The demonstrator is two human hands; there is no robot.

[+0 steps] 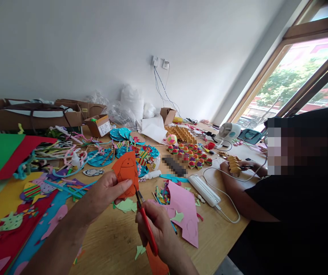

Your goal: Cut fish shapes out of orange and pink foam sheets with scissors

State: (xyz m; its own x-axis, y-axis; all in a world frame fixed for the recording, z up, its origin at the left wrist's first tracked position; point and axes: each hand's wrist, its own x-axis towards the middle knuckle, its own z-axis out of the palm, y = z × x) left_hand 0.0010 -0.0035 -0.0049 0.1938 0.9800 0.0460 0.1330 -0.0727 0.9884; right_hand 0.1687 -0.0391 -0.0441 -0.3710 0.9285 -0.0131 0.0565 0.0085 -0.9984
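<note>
Left grip (106, 191) pinches orange paper (126, 168) | right grip (160, 226), just below, closed round scissors (147, 228) | slipping paper (thumb (124, 188) nearby) could skew cut

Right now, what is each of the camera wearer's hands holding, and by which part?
The left hand pinches the orange paper near its lower left edge, thumb in front; the right hand holds the scissors by the red handles.
</note>
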